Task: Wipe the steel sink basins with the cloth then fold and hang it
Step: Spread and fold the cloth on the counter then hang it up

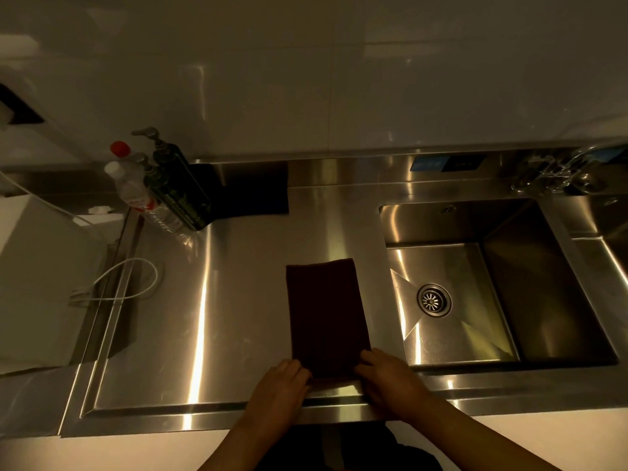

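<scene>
A kitchen, by every sign, dimly lit. Long stainless-steel counter (210, 300) with a raised rim, set against a pale glossy tiled wall (306, 79). Deep steel sink basin (475, 283) sunk into the right of it, round strainer drain (434, 300) at the bottom, chrome tap (557, 175) mounted behind. Dark pump dispensers (180, 185) and clear plastic bottles (136, 188) grouped at the back left corner.

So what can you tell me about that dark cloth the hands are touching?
The cloth is a dark, brownish-red rectangle that looks soft and faintly ribbed. It lies flat, apparently folded into a long strip, on the steel counter just left of the sink basin. Its far end points toward the wall. The left hand and right hand each hold a near corner.
</scene>
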A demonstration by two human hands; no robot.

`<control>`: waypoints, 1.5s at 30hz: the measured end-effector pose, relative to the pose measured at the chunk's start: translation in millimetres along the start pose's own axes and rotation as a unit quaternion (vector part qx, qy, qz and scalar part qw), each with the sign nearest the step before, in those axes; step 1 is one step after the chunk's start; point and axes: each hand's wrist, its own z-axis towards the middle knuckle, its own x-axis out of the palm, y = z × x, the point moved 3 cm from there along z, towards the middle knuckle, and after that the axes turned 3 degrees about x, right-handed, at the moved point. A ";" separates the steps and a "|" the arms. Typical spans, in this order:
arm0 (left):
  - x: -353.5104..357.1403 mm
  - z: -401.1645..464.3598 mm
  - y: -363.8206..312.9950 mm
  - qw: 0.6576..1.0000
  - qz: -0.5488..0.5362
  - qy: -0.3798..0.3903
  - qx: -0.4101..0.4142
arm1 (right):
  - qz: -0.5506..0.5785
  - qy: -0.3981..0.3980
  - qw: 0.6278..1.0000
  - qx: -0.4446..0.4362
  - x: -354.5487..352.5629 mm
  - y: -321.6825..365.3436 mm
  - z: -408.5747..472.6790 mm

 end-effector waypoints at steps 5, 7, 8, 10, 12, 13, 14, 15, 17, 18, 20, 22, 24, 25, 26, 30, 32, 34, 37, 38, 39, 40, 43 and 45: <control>-13.1 9.7 15.3 0.995 -0.048 -0.058 -0.059 | 0.138 -0.085 0.985 0.053 -34.4 -6.6 10.7; -31.2 24.3 19.6 0.994 -0.037 -0.079 -0.068 | 0.150 -0.120 0.979 0.076 -51.0 -12.4 23.8; -40.6 32.7 22.4 0.994 -0.023 -0.087 -0.069 | 0.147 -0.127 0.977 0.082 -58.4 -15.3 30.7; -58.1 49.7 30.6 0.991 -0.003 -0.111 -0.078 | 0.145 -0.138 0.976 0.085 -70.5 -20.5 45.2; -72.4 68.3 38.5 0.989 0.012 -0.122 -0.082 | 0.148 -0.149 0.973 0.091 -81.1 -25.3 60.4; -77.5 77.7 41.9 0.988 0.020 -0.128 -0.080 | 0.144 -0.156 0.973 0.096 -85.9 -27.7 68.1; -81.6 86.9 44.9 0.988 0.027 -0.134 -0.079 | 0.139 -0.161 0.972 0.101 -90.3 -30.2 75.7; -85.1 95.9 48.3 0.987 0.032 -0.135 -0.081 | 0.136 -0.166 0.971 0.107 -94.3 -32.9 83.0; -89.3 112.5 55.7 0.987 0.037 -0.131 -0.085 | 0.136 -0.166 0.970 0.115 -102.3 -37.5 96.6; -90.5 119.5 60.2 0.987 0.037 -0.129 -0.086 | 0.136 -0.164 0.970 0.119 -105.5 -39.7 103.3; -93.7 132.4 69.3 0.987 0.029 -0.128 -0.090 | 0.131 -0.160 0.970 0.129 -110.2 -43.8 117.3; -94.6 145.3 77.7 0.987 0.015 -0.127 -0.101 | 0.128 -0.156 0.970 0.138 -112.3 -47.9 130.0; -94.1 154.8 84.4 0.986 0.005 -0.114 -0.121 | 0.119 -0.155 0.971 0.139 -112.3 -50.8 141.1; -93.1 159.1 86.8 0.986 0.001 -0.109 -0.129 | 0.114 -0.156 0.971 0.140 -112.0 -52.5 145.5; -91.1 162.9 88.9 0.986 -0.002 -0.106 -0.132 | 0.112 -0.156 0.971 0.144 -111.3 -53.8 149.3; -82.5 175.1 95.4 0.984 -0.011 -0.087 -0.152 | 0.121 -0.146 0.964 0.185 -110.6 -52.8 161.8; -82.0 180.7 98.9 0.981 -0.015 -0.090 -0.170 | 0.126 -0.147 0.960 0.201 -110.7 -50.3 167.7; -80.9 183.1 100.1 0.979 -0.022 -0.091 -0.180 | 0.129 -0.149 0.957 0.215 -109.1 -50.6 170.8; -79.6 179.0 102.4 0.968 -0.057 -0.112 -0.217 | 0.139 -0.155 0.949 0.236 -105.4 -55.5 169.7; -80.3 176.7 102.9 0.961 -0.073 -0.123 -0.237 | 0.146 -0.159 0.946 0.242 -105.0 -57.0 168.8; -80.9 174.3 102.5 0.954 -0.086 -0.135 -0.253 | 0.153 -0.161 0.944 0.245 -104.8 -58.3 167.4; -81.0 171.3 101.1 0.948 -0.097 -0.145 -0.266 | 0.158 -0.163 0.942 0.248 -104.1 -59.1 166.0; -75.4 154.4 92.4 0.928 -0.140 -0.166 -0.302 | 0.163 -0.157 0.934 0.277 -99.4 -59.6 157.1; -66.7 142.3 86.1 0.919 -0.147 -0.152 -0.333 | 0.168 -0.145 0.927 0.304 -94.1 -58.7 148.9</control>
